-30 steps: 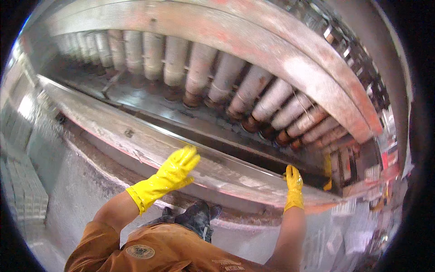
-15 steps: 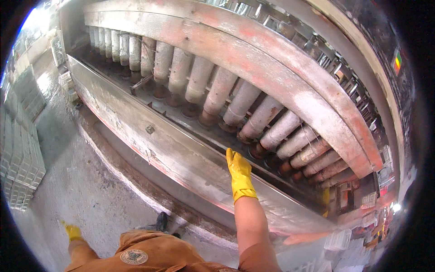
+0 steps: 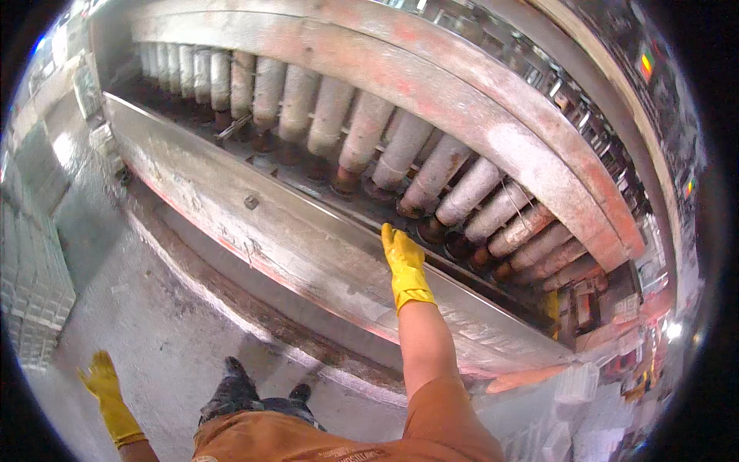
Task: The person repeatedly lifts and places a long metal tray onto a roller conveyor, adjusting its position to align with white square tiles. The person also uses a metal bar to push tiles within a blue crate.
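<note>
So the right hand, in a yellow rubber glove, is sitting on the upper edge of a long metal trough. Can't tell if the fingers are gripping that edge or just lying on it. The left hand, same kind of glove, is hanging way off to the left and lower, well apart from the right one, fingers spreading and holding nothing.

The trough itself is looking pretty beat up: dull grey-silver front, scuffed and blotchy, with reddish streaks showing along the bottom and a brighter strip running along its lip. It's stretching out to both sides of the right hand, and a small square fitting is sticking out left of that hand. Just beyond the hand, a row of chalky grey cylinders is standing with rusty brown ends, and a pale, red-blotched beam is running above them.
</note>
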Demonstrator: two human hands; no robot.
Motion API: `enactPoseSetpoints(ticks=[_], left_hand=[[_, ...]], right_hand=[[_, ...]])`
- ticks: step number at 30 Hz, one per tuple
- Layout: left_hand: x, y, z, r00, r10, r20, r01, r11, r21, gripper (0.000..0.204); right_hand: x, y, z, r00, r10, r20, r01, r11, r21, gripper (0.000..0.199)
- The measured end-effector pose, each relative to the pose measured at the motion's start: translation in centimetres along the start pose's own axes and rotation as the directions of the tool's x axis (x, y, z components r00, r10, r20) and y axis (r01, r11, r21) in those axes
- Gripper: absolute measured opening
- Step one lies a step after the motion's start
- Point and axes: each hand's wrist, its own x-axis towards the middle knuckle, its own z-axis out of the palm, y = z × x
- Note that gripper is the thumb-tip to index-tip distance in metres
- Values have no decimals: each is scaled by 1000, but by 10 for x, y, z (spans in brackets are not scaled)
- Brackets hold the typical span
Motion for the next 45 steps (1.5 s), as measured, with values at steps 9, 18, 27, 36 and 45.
enactPoseSetpoints(ticks=[9, 18, 27, 36, 45], left_hand=[[75, -2, -53, 976, 51, -212, -150, 861, -486, 57], [99, -26, 13, 996, 44, 80, 24, 717, -697, 56], [166, -35, -34, 992, -5, 128, 100, 654, -750, 56], [320, 20, -145, 831, 396, -390, -554, 537, -636, 62], [463, -62, -11, 938, 117, 327, 114, 785, -609, 62]], right_hand=[[-20, 5, 17, 982, 121, -147, -135, 987, -86, 61], [-33, -70, 52, 958, 157, -241, -181, 980, -79, 67], [24, -318, 124, 865, -263, -428, 278, 960, -29, 89], [71, -573, 186, 755, -467, -460, 535, 844, 21, 77], [151, -837, 247, 869, -475, 140, 453, 876, 163, 73]])
